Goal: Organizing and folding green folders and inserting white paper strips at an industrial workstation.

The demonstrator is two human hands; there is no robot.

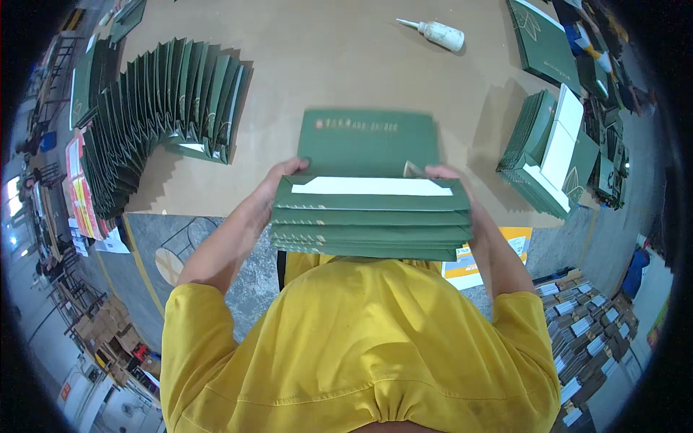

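Observation:
Between my hands is a stack of folded green paper bags (368, 219), tilted so their layered edges and a white strip face me. My left hand (283, 175) grips the stack's left end, its thumb on top. At the right end my right hand (455, 180) is closed round the edge, partly hidden by the stack. Behind the stack, a flat green panel with gold print (368, 137) stretches away from me over the table; its near edge is covered. Whether it belongs to the held stack I cannot tell.
A long fanned row of green folded bags (159, 94) curves along the table's left side. On the right stand another stack of bags (530, 137) and a flat green bag (545, 43). A white squeeze bottle (442, 35) lies at the far side of the brown tabletop (317, 58).

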